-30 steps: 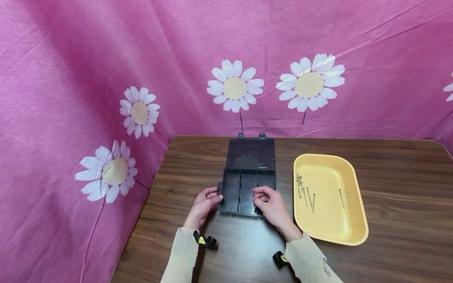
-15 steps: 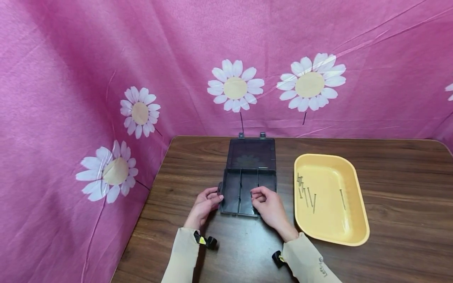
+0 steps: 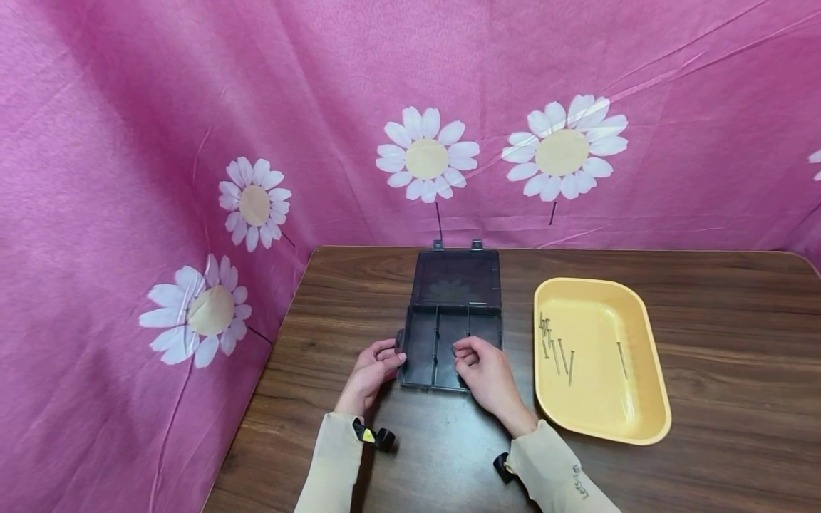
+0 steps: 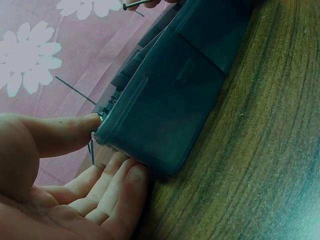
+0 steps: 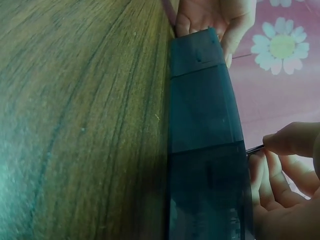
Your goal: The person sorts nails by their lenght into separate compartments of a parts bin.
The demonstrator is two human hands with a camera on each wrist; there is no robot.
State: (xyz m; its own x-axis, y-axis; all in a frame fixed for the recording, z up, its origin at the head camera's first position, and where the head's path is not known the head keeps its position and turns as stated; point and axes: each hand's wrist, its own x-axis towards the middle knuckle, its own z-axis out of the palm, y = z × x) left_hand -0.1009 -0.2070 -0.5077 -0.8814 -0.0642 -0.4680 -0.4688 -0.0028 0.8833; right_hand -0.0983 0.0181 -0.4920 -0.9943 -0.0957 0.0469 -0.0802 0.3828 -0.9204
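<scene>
A dark translucent compartment box (image 3: 420,348) lies on the table with its lid (image 3: 455,279) folded back. My left hand (image 3: 370,372) grips the left side of the box, its thumb at the rim and its fingers against the outer wall. Over the middle compartment, my right hand (image 3: 485,374) pinches a nail (image 4: 134,4) between thumb and fingertips. The nail's thin shank (image 5: 255,149) shows just above the box's front rim in the right wrist view. Part of the right compartment is hidden behind the right hand.
A yellow tray (image 3: 599,427) stands to the right of the box. Several nails (image 3: 561,355) lie along its left side, and a single one (image 3: 621,360) lies apart at its right. A pink flowered cloth (image 3: 346,107) hangs behind the wooden table (image 3: 725,342).
My right hand has shifted slightly left, from near the right-hand divider to over the middle compartment, still pinching the nail. The left hand keeps its place on the box.
</scene>
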